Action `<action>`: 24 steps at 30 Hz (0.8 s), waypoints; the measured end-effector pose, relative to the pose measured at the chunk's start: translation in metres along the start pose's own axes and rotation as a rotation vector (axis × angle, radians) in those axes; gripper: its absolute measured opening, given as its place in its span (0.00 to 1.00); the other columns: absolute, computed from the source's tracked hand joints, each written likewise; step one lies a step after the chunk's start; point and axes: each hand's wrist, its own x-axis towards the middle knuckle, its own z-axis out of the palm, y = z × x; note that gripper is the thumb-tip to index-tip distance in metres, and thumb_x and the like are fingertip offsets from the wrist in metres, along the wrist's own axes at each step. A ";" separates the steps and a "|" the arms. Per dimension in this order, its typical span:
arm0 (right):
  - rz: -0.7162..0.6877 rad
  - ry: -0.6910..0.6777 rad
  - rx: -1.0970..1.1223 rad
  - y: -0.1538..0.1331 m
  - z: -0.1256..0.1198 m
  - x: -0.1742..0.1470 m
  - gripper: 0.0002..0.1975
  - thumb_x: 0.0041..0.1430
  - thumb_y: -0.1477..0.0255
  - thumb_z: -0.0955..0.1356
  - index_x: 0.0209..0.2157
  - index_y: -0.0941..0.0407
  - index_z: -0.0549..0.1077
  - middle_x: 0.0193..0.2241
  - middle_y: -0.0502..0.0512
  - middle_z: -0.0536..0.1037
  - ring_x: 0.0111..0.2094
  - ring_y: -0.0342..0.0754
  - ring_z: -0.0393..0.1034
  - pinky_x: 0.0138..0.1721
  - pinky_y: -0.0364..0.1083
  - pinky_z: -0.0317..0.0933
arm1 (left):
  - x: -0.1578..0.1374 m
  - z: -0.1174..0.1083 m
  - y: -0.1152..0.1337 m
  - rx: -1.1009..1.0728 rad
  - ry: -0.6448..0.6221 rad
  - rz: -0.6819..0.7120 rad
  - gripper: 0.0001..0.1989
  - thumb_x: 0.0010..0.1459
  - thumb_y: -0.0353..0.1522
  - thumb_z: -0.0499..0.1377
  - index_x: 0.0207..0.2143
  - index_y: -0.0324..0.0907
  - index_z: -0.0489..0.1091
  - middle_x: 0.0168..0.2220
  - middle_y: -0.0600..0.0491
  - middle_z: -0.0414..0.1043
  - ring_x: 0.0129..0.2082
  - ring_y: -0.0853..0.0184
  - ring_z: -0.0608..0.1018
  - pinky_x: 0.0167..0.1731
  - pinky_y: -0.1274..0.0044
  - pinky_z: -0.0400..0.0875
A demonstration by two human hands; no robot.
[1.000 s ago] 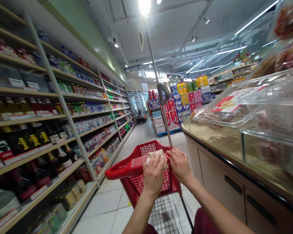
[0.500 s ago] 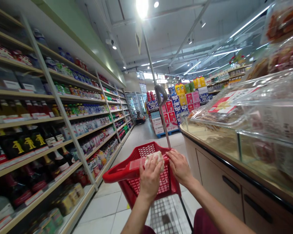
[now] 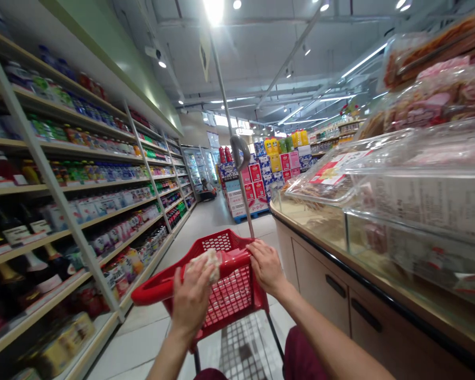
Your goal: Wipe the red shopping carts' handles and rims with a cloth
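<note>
A red shopping cart (image 3: 227, 306) with a perforated plastic basket stands in front of me. My left hand (image 3: 192, 295) presses a crumpled off-white cloth (image 3: 209, 264) onto the cart's red handle (image 3: 154, 290), its fingers curled over the cloth. Around the handle's right end my right hand (image 3: 264, 264) is closed, fingers wrapped over the top. A grey metal pole (image 3: 243, 192) with a dark grey hook-shaped grip rises from behind the cart's right corner.
Shelves of bottles and cans (image 3: 103, 211) line the left side. At right, a wood-fronted counter (image 3: 320, 264) carries clear plastic food packs (image 3: 336, 169). Stacked drink boxes (image 3: 257, 182) stand ahead. A pale tiled floor (image 3: 200, 221) runs between.
My left hand has slid the cloth leftward along the handle. My right hand keeps its hold at the right end. The whole view has shifted somewhat to the right.
</note>
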 end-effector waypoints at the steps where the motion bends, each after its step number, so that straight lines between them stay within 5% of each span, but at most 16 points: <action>1: -0.001 0.005 -0.003 -0.001 0.000 0.000 0.16 0.59 0.74 0.57 0.47 0.54 0.67 0.47 0.55 0.70 0.53 0.48 0.56 0.48 0.49 0.52 | -0.006 -0.003 -0.013 0.016 0.036 -0.088 0.16 0.55 0.32 0.49 0.46 0.48 0.64 0.49 0.50 0.67 0.48 0.62 0.69 0.55 0.61 0.45; 4: 0.021 0.053 0.004 -0.005 0.006 -0.001 0.17 0.59 0.74 0.57 0.47 0.55 0.67 0.47 0.56 0.70 0.53 0.48 0.56 0.48 0.50 0.52 | -0.011 -0.007 -0.029 0.100 0.131 -0.389 0.17 0.56 0.32 0.45 0.47 0.46 0.62 0.47 0.47 0.68 0.46 0.60 0.70 0.52 0.58 0.49; 6: 0.037 0.082 0.003 -0.006 0.009 -0.003 0.17 0.59 0.73 0.56 0.47 0.56 0.67 0.47 0.57 0.70 0.53 0.49 0.55 0.48 0.50 0.52 | -0.003 -0.004 -0.009 0.055 0.066 -0.272 0.16 0.55 0.30 0.47 0.46 0.46 0.64 0.47 0.48 0.69 0.47 0.62 0.69 0.53 0.60 0.48; 8: 0.022 0.080 -0.003 -0.005 0.009 -0.003 0.17 0.59 0.73 0.56 0.47 0.55 0.67 0.47 0.57 0.70 0.53 0.50 0.56 0.48 0.51 0.52 | 0.008 0.002 0.017 -0.006 -0.007 -0.006 0.16 0.54 0.27 0.48 0.44 0.48 0.65 0.49 0.51 0.67 0.50 0.64 0.68 0.55 0.63 0.44; 10: -0.009 0.051 -0.004 -0.001 0.007 -0.003 0.17 0.59 0.74 0.57 0.47 0.54 0.67 0.47 0.56 0.70 0.53 0.50 0.57 0.48 0.51 0.51 | 0.011 0.005 0.027 0.005 -0.009 0.066 0.16 0.54 0.26 0.48 0.44 0.48 0.66 0.50 0.51 0.67 0.51 0.65 0.66 0.56 0.64 0.41; 13: -0.023 0.014 0.012 0.003 0.003 -0.002 0.17 0.59 0.74 0.57 0.48 0.54 0.66 0.48 0.56 0.69 0.53 0.50 0.57 0.48 0.51 0.50 | -0.005 -0.004 -0.004 0.070 0.021 0.000 0.16 0.55 0.28 0.48 0.46 0.48 0.64 0.49 0.50 0.67 0.49 0.64 0.68 0.56 0.62 0.40; 17: 0.026 0.055 0.042 -0.001 0.009 -0.005 0.17 0.60 0.73 0.56 0.48 0.56 0.66 0.49 0.57 0.68 0.54 0.50 0.55 0.49 0.51 0.50 | -0.020 -0.019 -0.044 0.162 0.081 -0.332 0.16 0.56 0.31 0.47 0.46 0.43 0.63 0.46 0.45 0.69 0.45 0.60 0.71 0.52 0.59 0.49; 24: -0.020 0.067 -0.003 0.002 0.010 -0.007 0.17 0.60 0.73 0.55 0.48 0.58 0.66 0.48 0.57 0.69 0.54 0.50 0.55 0.48 0.51 0.50 | 0.022 0.012 0.049 -0.021 -0.016 -0.014 0.16 0.55 0.27 0.48 0.43 0.48 0.66 0.49 0.52 0.67 0.51 0.65 0.67 0.56 0.64 0.42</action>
